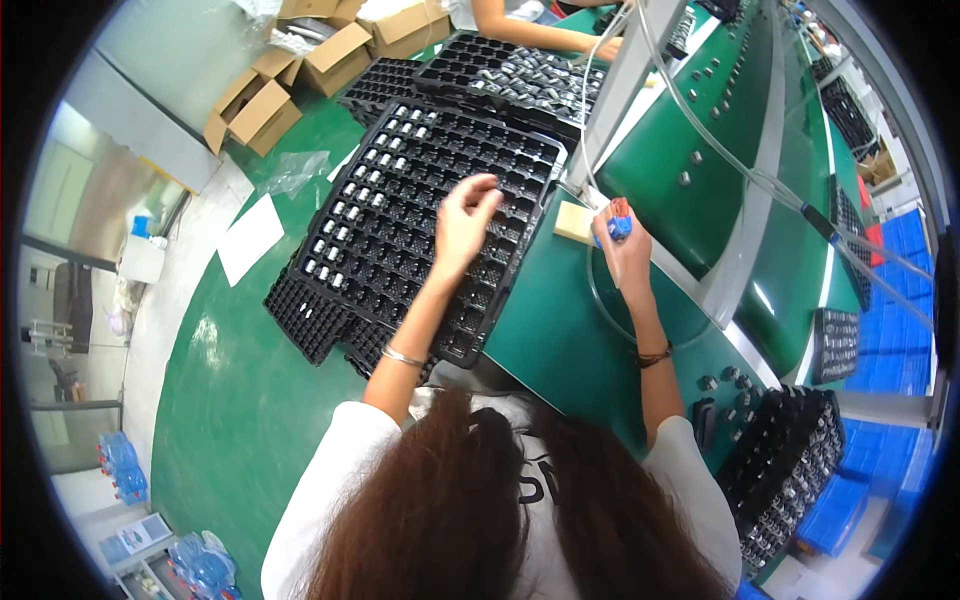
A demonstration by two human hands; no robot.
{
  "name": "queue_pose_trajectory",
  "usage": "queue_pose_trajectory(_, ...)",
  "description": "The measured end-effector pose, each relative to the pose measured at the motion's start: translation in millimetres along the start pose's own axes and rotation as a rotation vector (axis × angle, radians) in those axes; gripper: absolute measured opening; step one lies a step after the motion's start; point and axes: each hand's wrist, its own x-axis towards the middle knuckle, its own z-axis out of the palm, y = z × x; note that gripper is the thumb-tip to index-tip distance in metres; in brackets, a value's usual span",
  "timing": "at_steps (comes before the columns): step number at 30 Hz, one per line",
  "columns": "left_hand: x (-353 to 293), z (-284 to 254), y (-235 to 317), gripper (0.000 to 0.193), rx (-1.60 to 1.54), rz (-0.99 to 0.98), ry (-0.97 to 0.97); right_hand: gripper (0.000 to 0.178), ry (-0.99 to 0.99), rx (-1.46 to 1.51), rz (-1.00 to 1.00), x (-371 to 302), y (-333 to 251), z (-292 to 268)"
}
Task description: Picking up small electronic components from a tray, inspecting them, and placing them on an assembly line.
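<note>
My left hand hovers over a large black compartment tray. Its fingers are loosely curled, with a gap between thumb and forefinger and nothing visible in them. Small silvery metal parts fill several pockets along the tray's left side; the pockets near my hand look bare. In my right hand is a small blue and red tool, gripped with the fingers wrapped round it; its exact kind cannot be made out. Just left of that hand, a pale yellow block lies on the green bench.
A metal post with clear hoses rises beside the green conveyor, where loose metal parts sit. More black trays are stacked at the lower right. Another person's arm reaches in at the top. Cardboard boxes stand far left.
</note>
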Motion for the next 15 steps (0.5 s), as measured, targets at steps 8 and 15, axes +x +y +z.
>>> queue_pose_trajectory(8,69.3,-91.9,-27.1,0.025,0.906,0.405,0.384,0.041,0.021,0.049,-0.022,-6.3,5.8,-1.3)
queue_pose_trajectory(15,81.8,-106.2,-44.5,0.012,0.958,0.164,0.335,0.072,0.010,0.113,0.077,-31.1,-16.2,-37.5)
